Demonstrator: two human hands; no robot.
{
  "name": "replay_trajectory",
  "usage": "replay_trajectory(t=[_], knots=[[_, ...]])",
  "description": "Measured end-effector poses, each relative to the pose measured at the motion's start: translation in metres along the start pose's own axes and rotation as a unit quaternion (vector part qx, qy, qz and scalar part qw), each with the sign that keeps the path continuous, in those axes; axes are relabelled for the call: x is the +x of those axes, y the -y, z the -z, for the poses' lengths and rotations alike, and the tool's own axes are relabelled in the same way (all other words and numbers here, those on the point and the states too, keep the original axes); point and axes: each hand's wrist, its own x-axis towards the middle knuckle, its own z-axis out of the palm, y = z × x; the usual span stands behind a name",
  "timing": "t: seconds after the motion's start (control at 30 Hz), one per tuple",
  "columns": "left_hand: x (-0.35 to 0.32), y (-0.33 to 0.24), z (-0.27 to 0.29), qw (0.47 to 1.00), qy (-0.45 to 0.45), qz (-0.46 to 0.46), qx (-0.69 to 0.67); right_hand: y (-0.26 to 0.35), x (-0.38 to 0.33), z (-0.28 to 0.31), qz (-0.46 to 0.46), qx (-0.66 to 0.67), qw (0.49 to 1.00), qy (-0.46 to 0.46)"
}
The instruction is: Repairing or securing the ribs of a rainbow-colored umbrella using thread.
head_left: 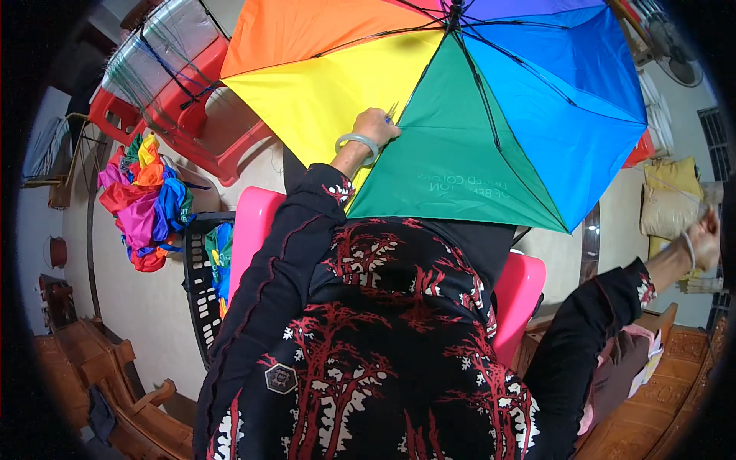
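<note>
An opened rainbow umbrella [452, 165] spreads across my lap and beyond, its inner side with the black ribs facing me. My left hand [376, 129], with a pale bangle at the wrist, is closed on the umbrella at the rib between the yellow and green panels. Thin metallic bits stick out by its fingertips, too small to name. Far out to the right, well apart from the umbrella, my right hand [703, 239] is raised with its fingers pinched together. What it holds, if anything, I cannot make out.
A heap of colourful folded cloth [149, 203] lies at the left, beside a black plastic basket [201, 284] with more cloth. Red stools [218, 146] stand at the far left. Stuffed sacks [671, 195] and carved wooden furniture [675, 360] are at the right.
</note>
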Motion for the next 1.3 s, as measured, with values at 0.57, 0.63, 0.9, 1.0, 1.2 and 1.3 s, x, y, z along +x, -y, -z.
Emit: replay_trajectory(t=[0.57, 0.63, 0.9, 1.0, 1.2, 1.3], knots=[[-0.012, -0.009, -0.002, 0.994, -0.056, -0.008, 0.093, 0.021, 0.072, 0.094, -0.013, 0.090, 0.996, -0.025], [-0.007, -0.023, -0.003, 0.994, -0.050, -0.023, 0.097, 0.021, 0.059, 0.095, 0.012, 0.066, 0.997, -0.047], [-0.010, -0.024, 0.000, 0.999, -0.020, 0.013, -0.046, -0.034, -0.140, -0.115, -0.027, -0.114, 0.950, 0.291], [-0.014, -0.014, 0.005, 0.997, -0.034, 0.026, -0.064, -0.050, -0.229, -0.212, -0.253, -0.185, 0.888, 0.336], [-0.008, -0.015, -0.001, 0.996, -0.015, 0.002, -0.092, -0.116, -0.363, -0.266, -0.327, -0.170, 0.744, 0.557], [-0.003, -0.018, 0.001, 0.991, 0.029, 0.005, -0.128, -0.148, -0.406, -0.267, -0.335, -0.199, 0.738, 0.550]])
